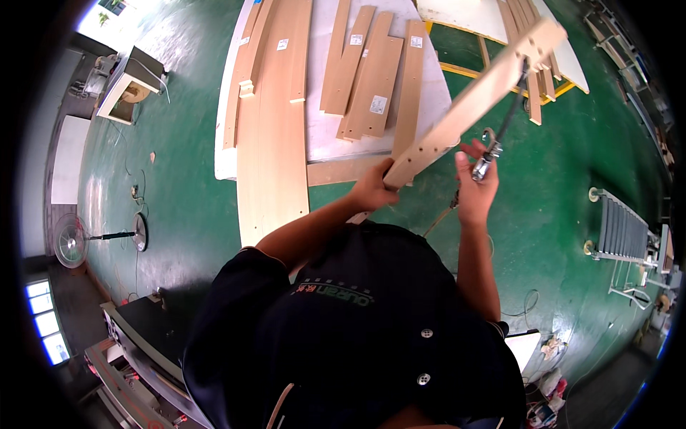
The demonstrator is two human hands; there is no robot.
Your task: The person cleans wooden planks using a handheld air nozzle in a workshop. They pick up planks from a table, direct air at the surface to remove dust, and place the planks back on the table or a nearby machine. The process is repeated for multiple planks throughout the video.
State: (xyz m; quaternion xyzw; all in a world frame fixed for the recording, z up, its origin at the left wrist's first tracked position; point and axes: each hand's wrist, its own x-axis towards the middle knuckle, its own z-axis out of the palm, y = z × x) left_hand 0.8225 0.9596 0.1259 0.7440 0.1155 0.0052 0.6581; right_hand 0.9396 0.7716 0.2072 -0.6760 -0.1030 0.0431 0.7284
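Your left hand (pixel 373 187) is closed around the near end of a pale wooden bar (pixel 464 111), which slants up, away from you and to the right, clear of the table. Your right hand (pixel 477 196), apart from the left, grips a metal air gun (pixel 487 163), its hose (pixel 451 206) hanging below. The gun's thin nozzle (pixel 510 107) reaches to the holes at the bar's far end; you can't tell whether its tip has entered one.

This looks like blowing out the drilled holes. The next move likely calls for a steady left grip while your right hand aligns the nozzle with each hole.

Ahead of your left hand, labelled boards (pixel 375 86) lie on a white table (pixel 325 139); beyond your right hand, more strips (pixel 534 100) rest on a yellow-framed table (pixel 461 70).
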